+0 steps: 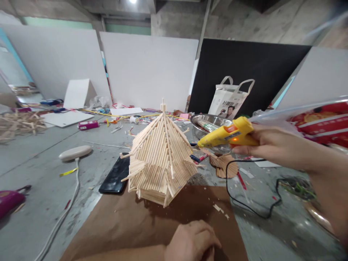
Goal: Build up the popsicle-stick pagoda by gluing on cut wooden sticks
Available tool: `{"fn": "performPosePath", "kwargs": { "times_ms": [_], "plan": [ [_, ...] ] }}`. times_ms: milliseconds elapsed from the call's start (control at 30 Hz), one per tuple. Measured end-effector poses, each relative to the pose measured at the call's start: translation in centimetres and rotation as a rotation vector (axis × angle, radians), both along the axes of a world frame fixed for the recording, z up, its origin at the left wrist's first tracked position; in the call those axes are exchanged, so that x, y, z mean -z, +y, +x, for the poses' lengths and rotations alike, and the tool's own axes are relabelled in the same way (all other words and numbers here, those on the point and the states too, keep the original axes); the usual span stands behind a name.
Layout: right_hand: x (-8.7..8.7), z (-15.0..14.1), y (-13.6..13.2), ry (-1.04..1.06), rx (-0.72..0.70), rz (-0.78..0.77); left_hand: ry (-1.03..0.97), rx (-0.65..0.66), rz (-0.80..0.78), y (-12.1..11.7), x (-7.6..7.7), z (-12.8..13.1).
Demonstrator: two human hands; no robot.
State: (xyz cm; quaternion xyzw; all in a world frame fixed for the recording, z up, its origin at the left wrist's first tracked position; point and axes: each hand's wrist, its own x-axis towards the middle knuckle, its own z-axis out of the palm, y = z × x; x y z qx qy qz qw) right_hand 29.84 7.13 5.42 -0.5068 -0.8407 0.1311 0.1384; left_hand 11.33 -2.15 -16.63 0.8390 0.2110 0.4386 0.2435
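Note:
A small pavilion model (161, 156) built of thin wooden sticks stands on a brown cardboard sheet (127, 224). My right hand (268, 145) is closed round a yellow hot glue gun (227, 133), whose nozzle points left toward the model's roof, a short gap away. Its black cord (244, 203) loops down across the floor. My left hand (191, 242) rests on the cardboard at the bottom edge, fingers curled into a loose fist with nothing visible in it.
A black phone (115, 175) lies left of the model. A white cable and puck (75, 152), a metal bowl (202, 121), a white tote bag (231, 98), a stick pile (19, 125) and leaning white and black boards surround the spot.

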Motion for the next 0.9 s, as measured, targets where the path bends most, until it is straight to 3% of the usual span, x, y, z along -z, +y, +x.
{"fn": "performPosePath", "kwargs": {
  "times_ms": [500,900],
  "plan": [
    [-0.15,-0.19,-0.06,0.081,0.024,-0.061,0.053,0.012,-0.011,0.00,0.30,-0.04],
    [0.05,0.35,-0.84,-0.063,0.061,-0.016,0.030,0.012,-0.011,0.08,0.27,0.04]
  ]
}}
